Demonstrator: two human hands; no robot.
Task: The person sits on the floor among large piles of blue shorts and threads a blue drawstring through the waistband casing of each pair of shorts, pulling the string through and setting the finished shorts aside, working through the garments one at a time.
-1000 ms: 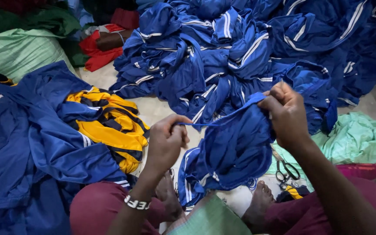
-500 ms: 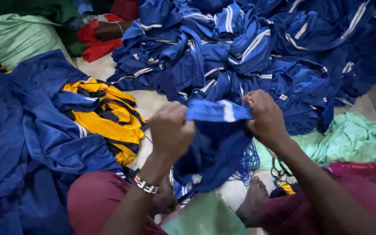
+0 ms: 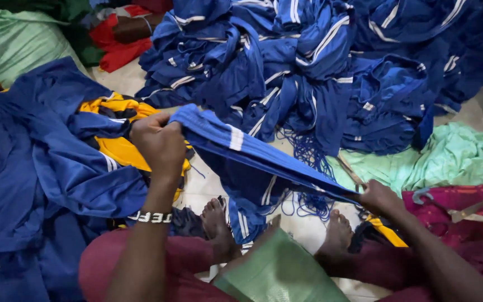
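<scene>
1. Left hand (image 3: 160, 142) is up and out to the side, fingers curled tight around one end of a blue garment (image 3: 252, 154) with a white stripe.
2. Right hand (image 3: 378, 197) is lower down and grips the other end, fingers closed on the fabric, so the garment runs stretched in a slanted band from one set of fingers to the other.
3. Scissors (image 3: 349, 170) sit just above the right fingers, with one blade poking up past them. Can't tell if that hand is holding them too.
4. Loose blue threads (image 3: 308, 162) hang right behind the stretched band.
5. Under the left fingers there's a yellow garment (image 3: 115, 148) lying on more blue ones.
6. Beyond both hands is a big blue pile (image 3: 308, 61).
7. Bare feet (image 3: 219, 221) are just below the band.
8. A green cloth (image 3: 454, 156) lies past the right fingers.
</scene>
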